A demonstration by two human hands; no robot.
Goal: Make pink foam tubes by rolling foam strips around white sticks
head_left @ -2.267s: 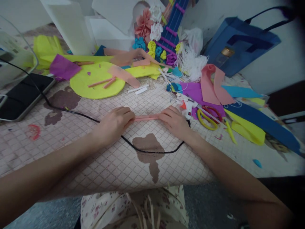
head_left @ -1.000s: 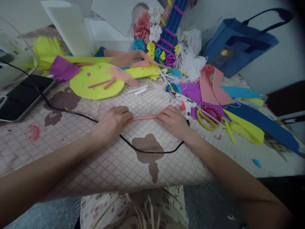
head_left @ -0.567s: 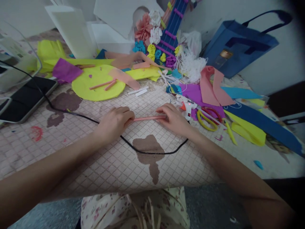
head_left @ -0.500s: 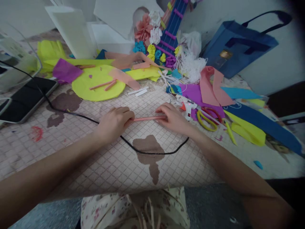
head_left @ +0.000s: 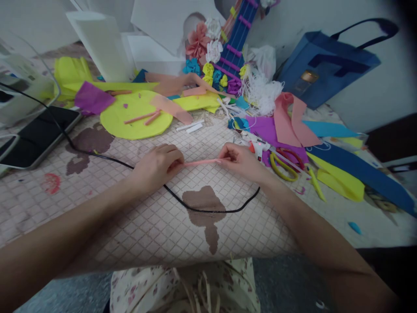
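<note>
Diamond-grid tablecloth (head_left: 137, 230) under a slim pink roll (head_left: 202, 162) between two hands (head_left: 158, 168) (head_left: 241, 161).

At mid-frame, the thin pink roll (head_left: 202, 162) looked like matt paper, and the table cover (head_left: 146, 234) beneath seemed textured cloth. The yellow disc (head_left: 137, 128), upper left, was matt and papery; the device (head_left: 35, 139), far left, had a glossy face. The glue gun (head_left: 259, 149), right of centre, looked plastic.
</note>
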